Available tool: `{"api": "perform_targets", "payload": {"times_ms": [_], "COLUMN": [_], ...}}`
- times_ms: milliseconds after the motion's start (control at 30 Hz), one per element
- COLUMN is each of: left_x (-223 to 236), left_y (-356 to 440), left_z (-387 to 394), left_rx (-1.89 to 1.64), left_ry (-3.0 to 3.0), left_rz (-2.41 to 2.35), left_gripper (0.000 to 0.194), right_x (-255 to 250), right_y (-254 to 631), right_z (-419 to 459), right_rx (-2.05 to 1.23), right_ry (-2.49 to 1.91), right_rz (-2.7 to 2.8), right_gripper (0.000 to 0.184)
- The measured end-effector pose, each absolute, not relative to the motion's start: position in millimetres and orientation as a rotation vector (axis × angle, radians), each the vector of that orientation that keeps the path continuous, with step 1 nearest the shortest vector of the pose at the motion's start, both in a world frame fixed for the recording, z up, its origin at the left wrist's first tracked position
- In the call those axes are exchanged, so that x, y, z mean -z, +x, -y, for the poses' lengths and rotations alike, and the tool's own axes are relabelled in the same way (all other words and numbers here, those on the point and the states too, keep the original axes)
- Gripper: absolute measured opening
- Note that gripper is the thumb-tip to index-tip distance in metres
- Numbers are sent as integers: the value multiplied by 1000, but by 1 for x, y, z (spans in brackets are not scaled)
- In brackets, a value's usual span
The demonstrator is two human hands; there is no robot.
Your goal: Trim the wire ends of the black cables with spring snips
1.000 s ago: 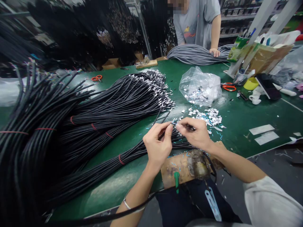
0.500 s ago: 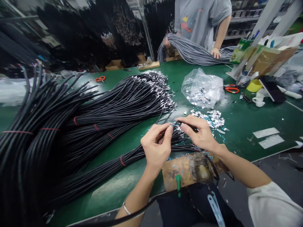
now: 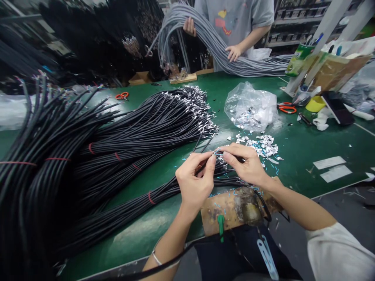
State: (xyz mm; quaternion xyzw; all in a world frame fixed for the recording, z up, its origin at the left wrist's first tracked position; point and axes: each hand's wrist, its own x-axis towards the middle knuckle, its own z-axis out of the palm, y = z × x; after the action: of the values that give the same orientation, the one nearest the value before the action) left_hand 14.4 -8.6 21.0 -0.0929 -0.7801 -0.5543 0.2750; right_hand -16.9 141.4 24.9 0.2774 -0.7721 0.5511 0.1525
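My left hand [image 3: 195, 175] is closed in a pinch around a black cable, close to its end. From that end thin white and blue wires [image 3: 218, 153] stick out between my two hands. My right hand [image 3: 246, 163] is closed too, thumb and forefinger pinching at the blue wire. Something dark shows under its fingers, too hidden to name. Beneath my hands lies a tied bundle of black cables [image 3: 125, 212] with a red band. A larger pile of black cables [image 3: 152, 128], its stripped ends bright, lies further back on the left.
Foil scraps [image 3: 265, 146] and blue bits litter the green table [image 3: 295, 156] near a clear plastic bag [image 3: 250, 107]. Orange-handled scissors [image 3: 287, 108] and a phone [image 3: 337, 108] lie right. A worn board [image 3: 211, 214] is before me. Across the table, a person handles grey cables [image 3: 211, 37].
My hands stay almost in place, the wire ends still between them. Across the table, the co-worker has lifted the grey cables higher and shifted left.
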Motion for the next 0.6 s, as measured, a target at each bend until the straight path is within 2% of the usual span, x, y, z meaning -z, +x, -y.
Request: {"api": "perform_targets", "payload": {"times_ms": [200,400,500,600], "left_x": [-18,-17,-21,-26], "left_y": [15,13,11,7], "left_z": [7,13,17,21], "left_rx": [1300,1111,1279,1683], "left_ry": [-134,-286,-288,-335], "left_rz": [2067,2120,2216,2280], "left_gripper": [10,7,19,36], "right_x": [-25,-25,-27,-30], "right_y": [-15,-14,-14,-15], "right_z": [-141,-143,-146,-148], "right_rx": [-1495,-1365,-1373,-1471], "right_ry": [735,724,756,855], "right_rz": [2227,2236,2249,2246], "right_gripper": [20,20,20,21]}}
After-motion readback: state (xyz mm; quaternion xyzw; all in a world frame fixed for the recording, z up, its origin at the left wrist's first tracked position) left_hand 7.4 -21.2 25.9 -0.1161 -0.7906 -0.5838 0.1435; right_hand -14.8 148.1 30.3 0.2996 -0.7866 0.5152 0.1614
